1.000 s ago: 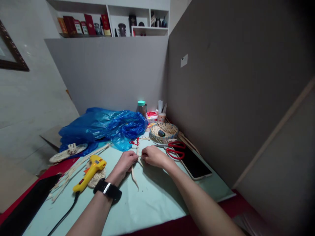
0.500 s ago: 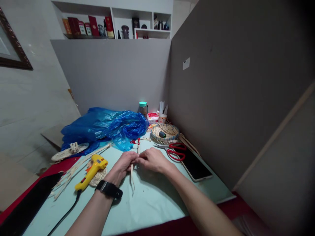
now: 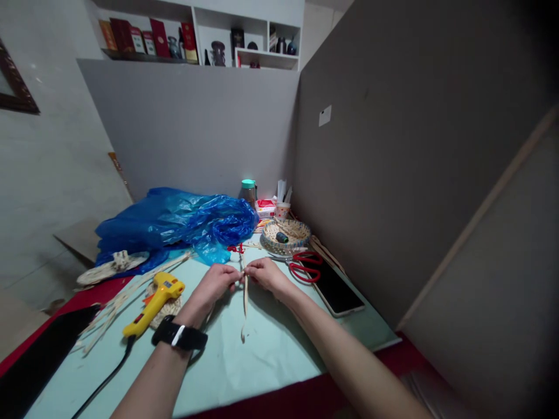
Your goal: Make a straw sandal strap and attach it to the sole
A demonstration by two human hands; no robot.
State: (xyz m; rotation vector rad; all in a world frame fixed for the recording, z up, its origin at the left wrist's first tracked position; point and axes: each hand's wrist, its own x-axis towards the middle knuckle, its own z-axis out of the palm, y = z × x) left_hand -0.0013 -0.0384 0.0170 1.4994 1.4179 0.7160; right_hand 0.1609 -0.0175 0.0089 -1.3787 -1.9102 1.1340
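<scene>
Over the middle of the table, my left hand (image 3: 219, 284) and my right hand (image 3: 269, 276) meet, each with its fingertips closed in a pinch. Between them is a thin pale straw strip (image 3: 245, 299), whose loose end hangs down toward me and curls at the tip. Its upper part runs away from me to a small red piece (image 3: 236, 248), perhaps wire or cord, just beyond the fingers. The exact spot that the fingertips grip is partly hidden. On my left wrist is a black watch (image 3: 179, 336).
On the left are a yellow glue gun (image 3: 152, 305), straw strips (image 3: 116, 305), a woven slipper (image 3: 114, 266) and a blue plastic bag (image 3: 174, 224). Red-handled scissors (image 3: 305, 270) overlap a phone (image 3: 336, 290) on the right. Behind stands a woven basket (image 3: 301, 233) holding a thread spool (image 3: 282, 237).
My fingertips have drawn slightly apart, so more of the strip shows between them. Its hanging end has swung to the right. The whole view has shifted a little.
</scene>
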